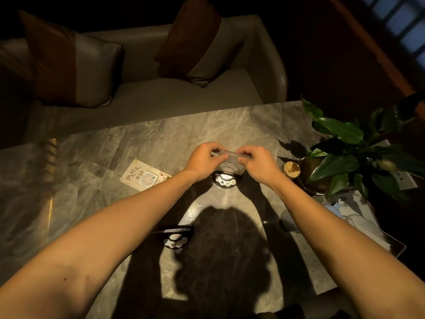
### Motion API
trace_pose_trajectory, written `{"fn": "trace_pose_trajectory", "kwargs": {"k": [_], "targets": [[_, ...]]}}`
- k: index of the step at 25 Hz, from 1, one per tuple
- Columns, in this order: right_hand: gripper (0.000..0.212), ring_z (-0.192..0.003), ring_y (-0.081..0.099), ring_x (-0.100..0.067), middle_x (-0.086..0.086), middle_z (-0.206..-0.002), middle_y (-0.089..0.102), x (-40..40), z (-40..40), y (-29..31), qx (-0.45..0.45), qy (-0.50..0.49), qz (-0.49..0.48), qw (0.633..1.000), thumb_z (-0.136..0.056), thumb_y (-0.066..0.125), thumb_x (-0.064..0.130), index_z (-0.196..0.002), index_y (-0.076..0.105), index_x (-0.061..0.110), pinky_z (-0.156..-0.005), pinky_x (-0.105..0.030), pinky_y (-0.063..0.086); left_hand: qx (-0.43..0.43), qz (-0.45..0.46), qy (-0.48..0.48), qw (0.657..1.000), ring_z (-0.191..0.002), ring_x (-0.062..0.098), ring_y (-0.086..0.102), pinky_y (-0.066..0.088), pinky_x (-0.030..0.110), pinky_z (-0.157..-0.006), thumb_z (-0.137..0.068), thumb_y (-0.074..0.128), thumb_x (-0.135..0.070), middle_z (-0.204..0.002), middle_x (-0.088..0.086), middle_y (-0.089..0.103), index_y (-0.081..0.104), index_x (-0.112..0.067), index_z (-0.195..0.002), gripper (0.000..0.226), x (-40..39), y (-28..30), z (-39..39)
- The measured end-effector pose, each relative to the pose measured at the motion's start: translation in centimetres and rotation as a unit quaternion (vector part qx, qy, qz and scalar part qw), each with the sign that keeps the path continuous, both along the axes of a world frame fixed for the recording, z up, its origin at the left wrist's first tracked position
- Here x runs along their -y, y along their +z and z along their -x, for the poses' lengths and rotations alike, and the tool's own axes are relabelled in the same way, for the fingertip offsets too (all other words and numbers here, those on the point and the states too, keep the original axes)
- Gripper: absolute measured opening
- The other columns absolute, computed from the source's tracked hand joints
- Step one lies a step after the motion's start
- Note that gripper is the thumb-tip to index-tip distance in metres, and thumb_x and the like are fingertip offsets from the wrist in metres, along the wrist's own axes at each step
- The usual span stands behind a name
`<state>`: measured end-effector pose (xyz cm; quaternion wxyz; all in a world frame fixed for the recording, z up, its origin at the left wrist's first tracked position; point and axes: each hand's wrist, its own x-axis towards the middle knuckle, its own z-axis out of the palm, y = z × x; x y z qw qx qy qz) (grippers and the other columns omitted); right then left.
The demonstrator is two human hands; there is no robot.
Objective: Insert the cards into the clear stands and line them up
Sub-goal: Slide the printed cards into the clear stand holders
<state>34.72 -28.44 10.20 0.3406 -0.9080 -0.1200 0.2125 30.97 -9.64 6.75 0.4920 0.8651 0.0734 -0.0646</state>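
Gripping clear stand (230, 157) with both hands, card (143, 176) beside

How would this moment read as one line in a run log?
left hand: holds clear stand | right hand: holds it too | card: flat on table

We count two hands: left hand (202, 158) and right hand (257, 163). Clear stands: two, one held stand (230, 157) between the hands and one near stand (176, 238) on the marble table (161, 134). Loose printed cards flat on the table: one card (141, 176) fully seen; a second edge beneath it, uncertain. Potted plants (340, 157): one. Toothpick holders (292, 169): one. Cushions on the sofa (184, 93): two, left cushion (69, 65) and right cushion (195, 42).
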Motion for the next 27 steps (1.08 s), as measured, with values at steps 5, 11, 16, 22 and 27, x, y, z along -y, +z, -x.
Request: {"fn": "trace_pose_trajectory", "kwargs": {"k": [5, 11, 16, 22, 27], "targets": [[0.025, -0.1, 0.065, -0.021, -0.001, -0.108, 0.07, -0.5, 0.4, 0.6, -0.008, 0.017, 0.013, 1.0, -0.092, 0.062, 0.015, -0.116, 0.067, 0.021, -0.086, -0.039, 0.054, -0.022, 0.001, -0.002, 1.0, -0.089, 0.004, 0.065, 0.047, 0.017, -0.075, -0.092, 0.071, -0.027, -0.101, -0.012, 0.07, 0.074, -0.025, -0.104, 0.012, -1.0, 0.2, 0.2], [0.043, -0.123, 0.053, -0.017, 0.0, -0.136, 0.059, -5.9, -0.2, 3.6, 0.123, 0.061, -0.013, 0.99, -0.091, 0.056, 0.029, -0.133, 0.059, 0.023, -0.102, -0.041, 0.046, -0.067, -0.009, 0.074, 0.995, -0.085, -0.004, 0.061, 0.04, 0.011, -0.069, -0.091, 0.07, -0.034, -0.096, -0.014, 0.066, 0.071, -0.025, -0.108, 0.019, -7.6, 0.4, 1.2], [0.042, -0.121, 0.056, -0.016, -0.002, -0.134, 0.062, -14.2, 0.2, 3.0, 0.088, 0.149, -0.045, 0.984, -0.094, 0.057, 0.025, -0.136, 0.059, 0.019, -0.101, -0.039, 0.048, -0.144, 0.1, 0.27, 0.947, -0.093, 0.028, 0.072, 0.059, 0.046, -0.087, -0.089, 0.072, -0.023, -0.103, 0.012, 0.071, 0.062, -0.016, -0.107, 0.022, -13.9, -1.0, 4.3], [0.044, -0.115, 0.059, -0.018, -0.008, -0.132, 0.062, -20.6, 1.9, -2.4, -0.021, 0.167, -0.037, 0.985, -0.093, 0.062, 0.017, -0.136, 0.058, 0.012, -0.092, -0.025, 0.042, -0.237, 0.161, 0.402, 0.87, -0.061, 0.018, 0.063, 0.048, 0.02, -0.043, -0.091, 0.072, -0.014, -0.086, 0.013, 0.066, 0.055, -0.011, -0.08, 0.021, -17.4, -4.1, 8.7], [0.043, -0.085, 0.059, -0.01, -0.008, -0.114, 0.065, -23.3, 2.1, -7.8, -0.086, 0.173, 0.021, 0.981, -0.087, 0.07, 0.013, -0.129, 0.06, 0.007, -0.065, -0.007, 0.041, -0.307, 0.156, 0.432, 0.834, -0.096, 0.028, 0.07, 0.053, 0.023, -0.068, -0.088, 0.073, -0.017, -0.106, 0.012, 0.071, 0.068, -0.001, -0.116, 0.032, -18.4, -5.8, 9.8]]}}
